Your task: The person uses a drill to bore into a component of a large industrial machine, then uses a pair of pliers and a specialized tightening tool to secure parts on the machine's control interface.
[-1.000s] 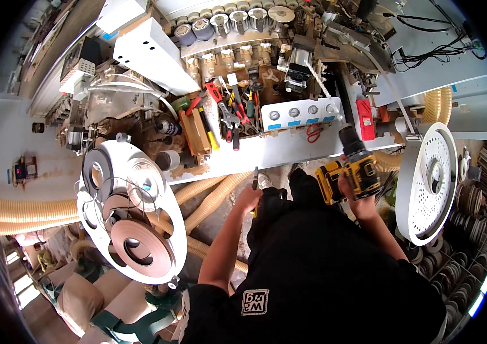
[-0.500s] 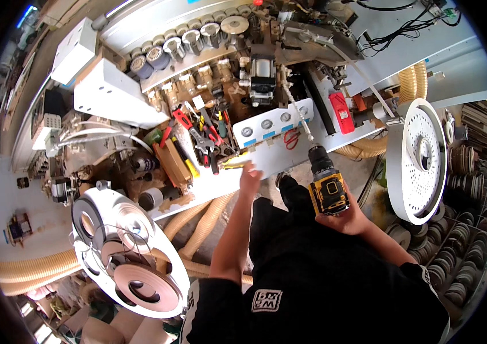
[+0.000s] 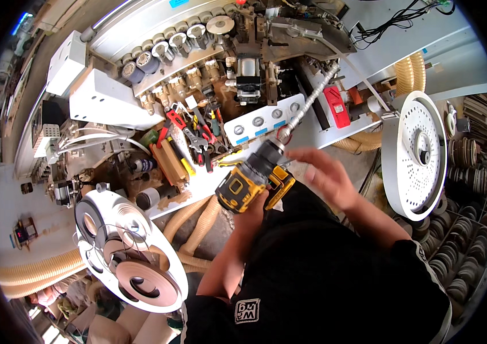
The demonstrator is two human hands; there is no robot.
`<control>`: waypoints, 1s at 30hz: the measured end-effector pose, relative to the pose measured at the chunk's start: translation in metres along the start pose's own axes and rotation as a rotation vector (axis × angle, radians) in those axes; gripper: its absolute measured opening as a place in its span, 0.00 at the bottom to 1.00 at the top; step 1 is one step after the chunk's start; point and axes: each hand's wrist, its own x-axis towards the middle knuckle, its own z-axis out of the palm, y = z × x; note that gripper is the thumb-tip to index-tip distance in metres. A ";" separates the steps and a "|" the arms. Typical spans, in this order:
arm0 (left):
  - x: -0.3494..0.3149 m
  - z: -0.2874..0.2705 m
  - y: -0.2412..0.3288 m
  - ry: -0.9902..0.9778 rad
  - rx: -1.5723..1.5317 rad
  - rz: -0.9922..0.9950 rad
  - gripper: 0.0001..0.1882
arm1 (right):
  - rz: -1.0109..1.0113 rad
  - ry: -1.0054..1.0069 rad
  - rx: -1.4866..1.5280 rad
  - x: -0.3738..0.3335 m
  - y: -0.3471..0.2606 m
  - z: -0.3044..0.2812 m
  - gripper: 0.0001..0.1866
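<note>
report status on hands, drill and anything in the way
Left grip on drill; right grip open beside it. Long spiral bit angled over bench. White gauge panel close by bit in view, contact unclear.

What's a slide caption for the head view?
Left grip holds a yellow-black drill with long spiral bit; right grip open nearby.

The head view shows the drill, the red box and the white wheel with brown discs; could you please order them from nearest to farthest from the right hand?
1. Drill: just left of the right hand, held in the left hand.
2. Red box: ahead of the right hand.
3. White wheel with brown discs: far to the left.
</note>
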 end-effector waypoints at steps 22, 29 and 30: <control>-0.041 0.014 0.031 -0.165 -0.094 -0.110 0.25 | 0.067 0.289 0.506 0.048 -0.004 0.037 0.19; -0.047 0.009 0.043 -0.200 -0.043 -0.063 0.24 | 0.040 0.288 0.483 0.037 -0.014 0.048 0.16; -0.050 0.005 0.032 -0.194 -0.001 -0.030 0.23 | 0.054 0.282 0.461 0.036 -0.017 0.050 0.15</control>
